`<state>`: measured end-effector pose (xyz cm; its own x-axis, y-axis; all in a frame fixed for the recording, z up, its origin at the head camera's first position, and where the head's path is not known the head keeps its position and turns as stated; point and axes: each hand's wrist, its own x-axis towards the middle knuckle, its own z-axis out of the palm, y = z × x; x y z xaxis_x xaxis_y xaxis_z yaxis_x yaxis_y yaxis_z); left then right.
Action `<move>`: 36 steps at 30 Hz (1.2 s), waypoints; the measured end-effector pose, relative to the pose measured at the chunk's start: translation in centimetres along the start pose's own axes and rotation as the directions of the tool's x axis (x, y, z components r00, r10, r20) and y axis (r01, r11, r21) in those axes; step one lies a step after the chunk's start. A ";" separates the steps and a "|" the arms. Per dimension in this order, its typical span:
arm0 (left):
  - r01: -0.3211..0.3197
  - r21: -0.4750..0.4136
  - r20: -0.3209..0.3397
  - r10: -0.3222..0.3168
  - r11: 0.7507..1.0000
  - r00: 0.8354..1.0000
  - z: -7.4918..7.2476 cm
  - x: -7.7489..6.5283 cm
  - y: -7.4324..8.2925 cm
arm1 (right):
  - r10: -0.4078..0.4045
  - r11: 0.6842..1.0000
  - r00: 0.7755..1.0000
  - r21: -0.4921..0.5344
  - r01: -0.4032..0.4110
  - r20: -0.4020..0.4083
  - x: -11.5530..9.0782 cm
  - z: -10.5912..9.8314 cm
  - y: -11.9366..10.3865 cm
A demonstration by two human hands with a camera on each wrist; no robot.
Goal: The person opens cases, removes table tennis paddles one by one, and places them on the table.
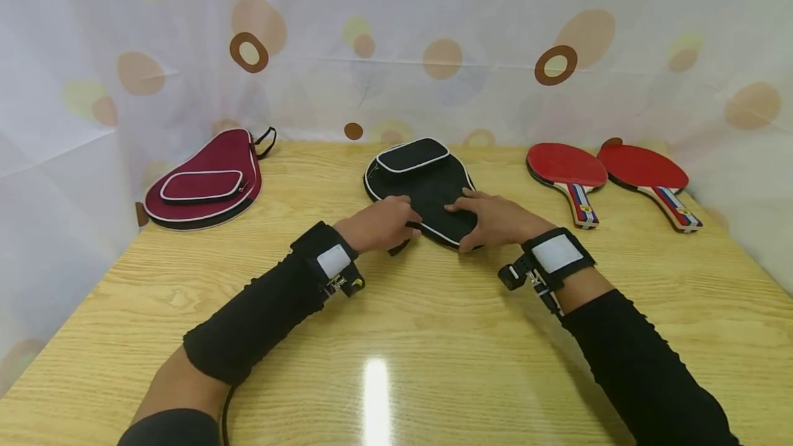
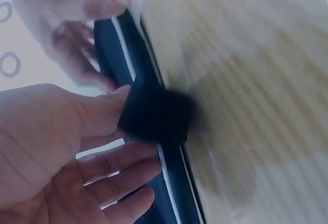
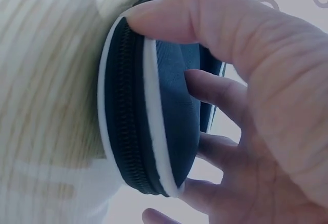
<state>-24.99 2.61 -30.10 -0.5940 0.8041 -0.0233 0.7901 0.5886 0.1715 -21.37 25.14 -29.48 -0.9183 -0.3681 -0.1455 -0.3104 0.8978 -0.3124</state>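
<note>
A black table tennis paddle case (image 1: 440, 195) with white piping and a small raised pocket lies flat at the middle of the table. My left hand (image 1: 385, 221) is at its near left edge, pinching the short black strap (image 2: 156, 114) between thumb and forefinger; the other fingers are loosely bent beside the case's side. The strap is blurred in the left wrist view. On the near right rim, my right hand (image 1: 495, 217) grips the case, thumb at the zipper (image 3: 128, 106) edge and fingertips on the top face. The case's inside is hidden.
Two red paddles (image 1: 566, 164) with striped handles lie side by side at the right, one partly behind the other. A maroon paddle case (image 1: 213, 184) with a black loop rests at the far left. Behind the wooden table (image 1: 434, 343) hangs a dotted white curtain (image 1: 396, 40).
</note>
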 end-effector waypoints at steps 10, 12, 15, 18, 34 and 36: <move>-0.038 -0.133 -0.068 0.029 0.990 0.997 -0.9 -1.3 -1.7 | 0.010 0.999 0.999 -0.037 -0.009 0.039 0.0 -0.5 0.0; 0.002 -0.125 -0.128 -0.018 0.992 0.992 -0.9 -1.6 -2.3 | 0.007 0.999 0.999 -0.039 -0.005 0.045 0.0 -0.6 0.1; 0.104 -0.141 -0.245 -0.136 0.985 0.960 -1.0 -2.1 -3.4 | 0.001 0.999 0.999 -0.042 0.002 0.053 -0.1 -0.8 0.2; 0.183 -0.162 -0.328 -0.227 0.970 0.917 -1.1 -2.2 -4.4 | -0.014 0.999 0.998 -0.052 0.017 0.056 -0.1 -1.0 0.4; 0.190 -0.194 -0.204 -0.229 0.962 0.952 -1.3 -2.6 -5.5 | -0.033 0.998 0.999 -0.056 0.035 0.041 0.3 -1.0 0.8; 0.194 -0.180 -0.202 -0.229 0.964 0.952 -1.3 -2.8 -5.5 | -0.034 0.998 0.999 -0.053 0.036 0.041 0.3 -1.0 0.8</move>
<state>-27.90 -3.02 -29.71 -0.7771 0.6142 0.1373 0.6197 0.7085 0.3377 -22.10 25.97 -28.87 -0.8965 -0.4078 -0.1732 -0.3558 0.8955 -0.2673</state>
